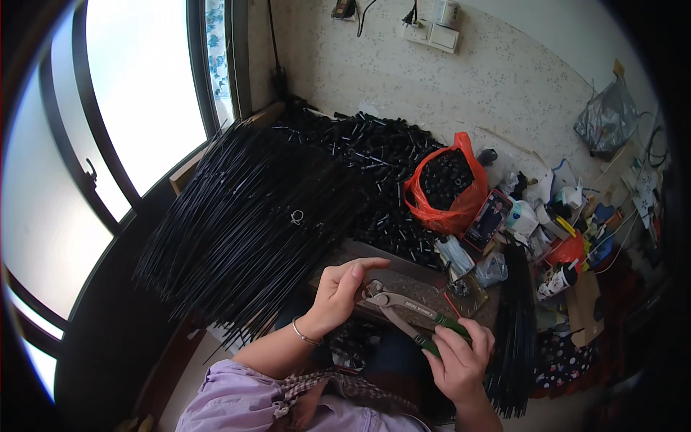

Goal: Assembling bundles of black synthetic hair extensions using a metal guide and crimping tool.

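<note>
Green-handled pliers [409, 305] lie across the middle, with my right hand [462, 358] closed around their grips. The metal jaws point up and left, close to the fingers of my left hand [338, 291]. That hand is in a pinch, its index finger bent over toward the right. Whatever small piece it may hold at the jaws is too small to make out. Just beyond my hands is a worn work board [410, 277] with small bits scattered on it. A large bundle of long thin black rods [245, 209] spreads out to the left, with a small metal ring [296, 217] on top.
Behind the board is a heap of short black tubular parts [374, 155]. An orange-red plastic bag [464, 194] holds small black pieces, and a phone [489, 219] leans beside it. More black rods [515, 324] stand at the right, near assorted clutter. Windows [137, 79] line the left.
</note>
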### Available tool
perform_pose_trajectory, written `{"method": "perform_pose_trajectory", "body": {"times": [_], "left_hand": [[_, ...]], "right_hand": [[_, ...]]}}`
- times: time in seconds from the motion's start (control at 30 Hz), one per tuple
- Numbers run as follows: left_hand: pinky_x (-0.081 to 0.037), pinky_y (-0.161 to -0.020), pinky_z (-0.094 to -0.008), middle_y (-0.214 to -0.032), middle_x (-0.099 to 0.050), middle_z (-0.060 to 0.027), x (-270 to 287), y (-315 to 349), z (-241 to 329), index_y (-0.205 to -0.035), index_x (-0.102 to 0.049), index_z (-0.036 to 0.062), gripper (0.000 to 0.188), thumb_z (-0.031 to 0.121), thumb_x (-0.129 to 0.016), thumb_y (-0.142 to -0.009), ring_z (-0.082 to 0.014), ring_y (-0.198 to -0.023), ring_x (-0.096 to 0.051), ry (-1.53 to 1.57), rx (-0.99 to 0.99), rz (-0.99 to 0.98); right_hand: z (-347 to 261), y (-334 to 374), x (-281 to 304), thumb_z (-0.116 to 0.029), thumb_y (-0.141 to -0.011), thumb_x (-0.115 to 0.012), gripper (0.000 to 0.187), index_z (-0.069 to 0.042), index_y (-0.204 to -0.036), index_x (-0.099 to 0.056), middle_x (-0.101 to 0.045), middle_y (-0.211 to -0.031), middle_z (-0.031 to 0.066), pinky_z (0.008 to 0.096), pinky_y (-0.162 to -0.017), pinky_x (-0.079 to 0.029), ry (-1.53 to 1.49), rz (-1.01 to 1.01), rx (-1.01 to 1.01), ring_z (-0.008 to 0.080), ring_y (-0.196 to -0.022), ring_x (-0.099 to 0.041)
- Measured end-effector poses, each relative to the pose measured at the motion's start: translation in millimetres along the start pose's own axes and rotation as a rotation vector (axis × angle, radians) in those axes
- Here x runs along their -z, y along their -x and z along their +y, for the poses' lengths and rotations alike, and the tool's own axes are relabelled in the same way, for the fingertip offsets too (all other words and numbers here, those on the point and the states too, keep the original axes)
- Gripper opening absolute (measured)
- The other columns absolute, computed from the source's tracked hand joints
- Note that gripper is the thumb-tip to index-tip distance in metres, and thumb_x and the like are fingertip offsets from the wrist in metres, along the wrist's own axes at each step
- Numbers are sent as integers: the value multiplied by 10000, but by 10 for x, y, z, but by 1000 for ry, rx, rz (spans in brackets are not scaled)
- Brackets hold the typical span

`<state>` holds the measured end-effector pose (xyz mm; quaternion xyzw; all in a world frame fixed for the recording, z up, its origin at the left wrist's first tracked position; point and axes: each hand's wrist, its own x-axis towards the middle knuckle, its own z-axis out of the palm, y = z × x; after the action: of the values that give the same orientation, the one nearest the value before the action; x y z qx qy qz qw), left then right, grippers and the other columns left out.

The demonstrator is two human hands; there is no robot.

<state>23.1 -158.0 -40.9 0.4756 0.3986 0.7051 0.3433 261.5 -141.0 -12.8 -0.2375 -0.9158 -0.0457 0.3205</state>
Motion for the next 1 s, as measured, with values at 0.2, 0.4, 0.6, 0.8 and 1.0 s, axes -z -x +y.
{"method": "perform_pose_trajectory", "body": {"times": [0.2, 0.4, 0.6, 0.8, 1.0], "left_hand": [[-286, -478, -204, -537, -451, 16, 12, 13, 136, -995, -621, -57, 493, 364, -381, -904, -39, -492, -365, 7, -37, -49], [-335, -512, -173, -587, -489, 42, -58, -48, 148, -989, -620, -9, 299, 249, -552, -854, -20, -565, -431, 32, -1, -266], [-331, -520, -166, -596, -516, 23, 19, -17, 87, -907, -623, -68, 447, 366, -615, -798, -25, -540, -431, -4, -54, 31], [-305, -466, -176, -533, -495, 17, -166, -84, 200, -819, -627, -58, 417, 355, -647, -759, -30, -486, -427, 19, -44, -121], [-292, -471, -187, -566, -481, 28, -68, -67, 93, -854, -613, 10, 463, 285, -837, -558, -28, -519, -419, -189, -156, -60]], "right_hand": [[9, 240, -315, -312, -814, -614, 376, 53, -731, -580, -605, -839, 168, 303, -482, -495, -1849, -381, -833, 256, -614, -619], [-101, 200, -605, -292, -714, -726, 466, -12, -1009, -498, -571, -629, 71, 245, -449, -440, -1819, -783, -795, 139, -509, -559], [-10, 27, -355, -130, -712, -698, 450, -7, -1077, -465, -576, -749, 74, 265, -530, -446, -1014, -447, -576, 127, -589, -554], [85, 221, -484, -166, -826, -621, 255, 31, -967, -541, -589, -668, 62, 249, -514, -468, -2031, -1063, -781, 132, -510, -564], [49, 45, -442, -57, -619, -653, 553, -4, -1116, -416, -563, -779, 139, 333, -560, -457, -331, -50, -280, 251, -620, -565]]}}
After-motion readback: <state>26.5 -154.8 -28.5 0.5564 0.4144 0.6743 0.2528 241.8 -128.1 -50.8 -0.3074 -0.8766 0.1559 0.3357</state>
